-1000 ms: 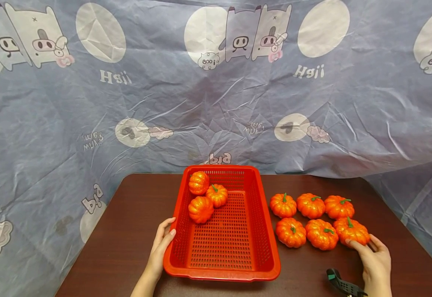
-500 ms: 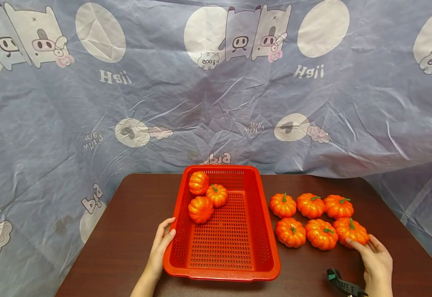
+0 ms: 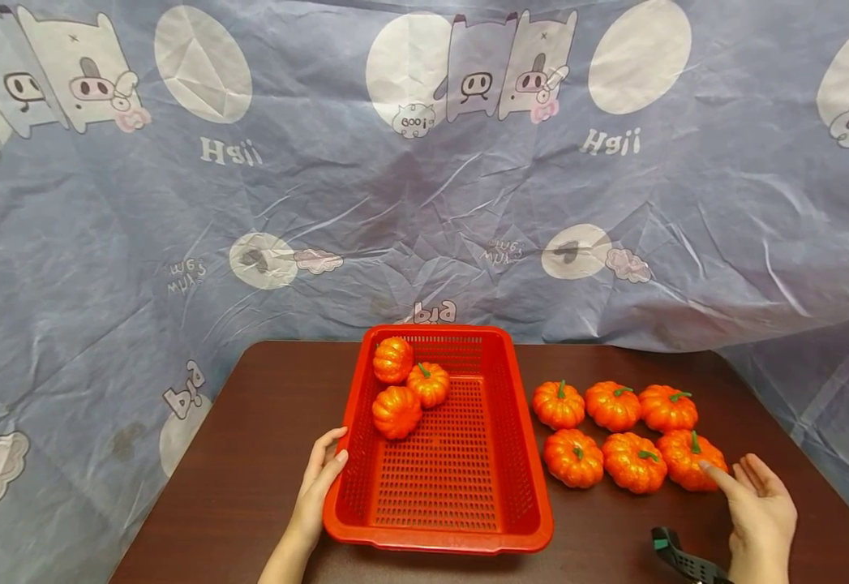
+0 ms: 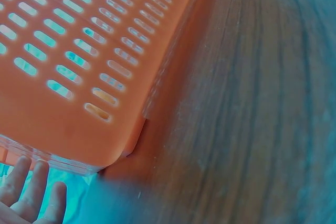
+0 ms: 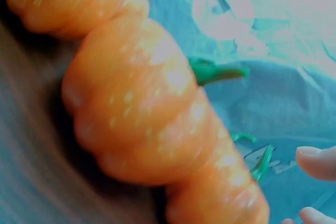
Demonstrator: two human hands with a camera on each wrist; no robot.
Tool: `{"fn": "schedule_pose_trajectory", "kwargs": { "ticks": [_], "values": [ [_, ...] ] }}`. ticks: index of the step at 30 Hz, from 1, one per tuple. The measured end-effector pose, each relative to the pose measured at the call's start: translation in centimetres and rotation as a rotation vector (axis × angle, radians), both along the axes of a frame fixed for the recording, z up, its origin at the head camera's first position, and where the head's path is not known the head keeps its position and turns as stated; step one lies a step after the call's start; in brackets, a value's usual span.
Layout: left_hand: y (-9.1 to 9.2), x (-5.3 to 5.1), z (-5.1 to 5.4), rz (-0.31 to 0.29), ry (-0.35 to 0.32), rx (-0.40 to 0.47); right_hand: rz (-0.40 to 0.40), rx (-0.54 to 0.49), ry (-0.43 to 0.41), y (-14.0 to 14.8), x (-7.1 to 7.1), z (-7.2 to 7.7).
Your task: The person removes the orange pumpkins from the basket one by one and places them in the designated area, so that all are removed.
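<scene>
In the head view my left hand [image 3: 313,487] touches the left rim of a red perforated plastic basket [image 3: 439,542]. The left wrist view shows its fingers [image 4: 35,188] fairly straight at the basket's rim. Three orange toy pumpkins [image 3: 396,412] lie in the basket's far left corner. My right hand [image 3: 761,511] is spread beside the front right pumpkin [image 3: 687,464] of a group on the table. From the head, its thumb overlaps that pumpkin's edge; in the right wrist view the thumb [image 5: 317,162] stands apart from the pumpkins. It holds nothing.
Right of the basket, several pumpkins [image 3: 614,405] stand in two rows on the dark brown table [image 3: 249,454], close together. A blue-grey printed cloth [image 3: 424,203] hangs behind the table. A black strapped device [image 3: 687,560] is at my right wrist.
My right hand has let go of the front right pumpkin and moved right, its fingers opening out. My left hand and the basket keep their places; the head view has shifted slightly.
</scene>
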State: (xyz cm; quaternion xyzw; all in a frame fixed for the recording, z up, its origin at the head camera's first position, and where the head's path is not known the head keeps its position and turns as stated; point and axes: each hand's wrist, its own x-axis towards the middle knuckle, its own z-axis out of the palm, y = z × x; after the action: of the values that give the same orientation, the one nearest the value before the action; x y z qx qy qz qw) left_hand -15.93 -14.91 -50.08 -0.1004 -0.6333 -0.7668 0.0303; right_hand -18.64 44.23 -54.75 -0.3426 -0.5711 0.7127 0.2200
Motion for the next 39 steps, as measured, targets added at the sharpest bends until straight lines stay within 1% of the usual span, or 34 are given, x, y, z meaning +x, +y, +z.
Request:
{"fn": "schedule_pose_trajectory", "kwargs": {
  "ticks": [2,4,6,8,11,13,15,17,19,21,22,24,25,27,30,32,33,35,37,39],
  "values": [
    [0.0,0.0,-0.1,-0.005,0.005,-0.006,0.014,-0.008,0.030,-0.1,-0.1,0.4],
    [0.0,-0.1,-0.2,-0.008,0.009,-0.012,0.024,-0.020,0.075,-0.3,-0.3,0.5],
    [0.0,-0.1,-0.2,-0.011,0.015,-0.015,0.037,-0.024,0.124,-0.8,-0.5,0.9],
    [-0.1,-0.1,-0.3,-0.009,0.011,-0.013,0.056,-0.016,0.181,-1.5,-0.8,1.3],
    [-0.1,-0.1,-0.2,-0.005,0.004,-0.003,0.101,0.030,0.208,-2.4,-1.5,2.1],
    [-0.1,-0.1,-0.2,-0.004,0.000,0.002,0.127,0.054,0.230,-2.8,-2.2,2.2],
    [-0.1,0.0,-0.2,-0.008,0.005,0.001,0.155,0.068,0.233,-2.9,-3.2,2.1],
    [-0.1,-0.1,-0.2,-0.013,0.011,-0.001,0.176,0.064,0.270,-2.9,-4.3,1.7],
    [0.0,0.0,-0.1,-0.016,0.013,0.002,0.202,0.072,0.290,-3.0,-5.4,1.7],
    [-0.1,0.0,-0.1,-0.019,0.018,0.000,0.233,0.092,0.315,-3.6,-6.3,2.0],
    [-0.1,0.0,-0.1,-0.022,0.022,0.000,0.246,0.102,0.329,-4.1,-6.6,2.5],
    [-0.1,0.0,0.0,-0.025,0.028,0.001,0.275,0.112,0.347,-5.5,-6.8,3.9],
    [-0.1,0.0,0.0,-0.030,0.036,0.000,0.290,0.112,0.361,-6.6,-6.6,5.0],
    [-0.1,0.0,0.0,-0.033,0.041,0.000,0.312,0.143,0.333,-9.3,-5.8,8.1],
    [0.0,0.0,0.0,-0.029,0.036,0.005,0.347,0.138,0.296,-13.5,-4.0,13.3],
    [0.0,0.0,0.0,-0.018,0.022,0.009,0.366,0.145,0.261,-15.9,-3.1,16.2],
    [0.0,0.0,0.0,-0.012,0.017,0.010,0.374,0.129,0.267,-16.8,-2.9,17.1],
    [0.0,0.0,-0.1,-0.003,0.008,0.012,0.396,0.126,0.277,-18.2,-2.8,18.4],
    [0.0,0.0,-0.1,0.001,0.003,0.011,0.418,0.133,0.288,-19.2,-3.0,19.1],
    [0.0,0.0,-0.1,0.002,0.002,0.011,0.444,0.139,0.310,-20.0,-3.4,19.5]
  ]
}}
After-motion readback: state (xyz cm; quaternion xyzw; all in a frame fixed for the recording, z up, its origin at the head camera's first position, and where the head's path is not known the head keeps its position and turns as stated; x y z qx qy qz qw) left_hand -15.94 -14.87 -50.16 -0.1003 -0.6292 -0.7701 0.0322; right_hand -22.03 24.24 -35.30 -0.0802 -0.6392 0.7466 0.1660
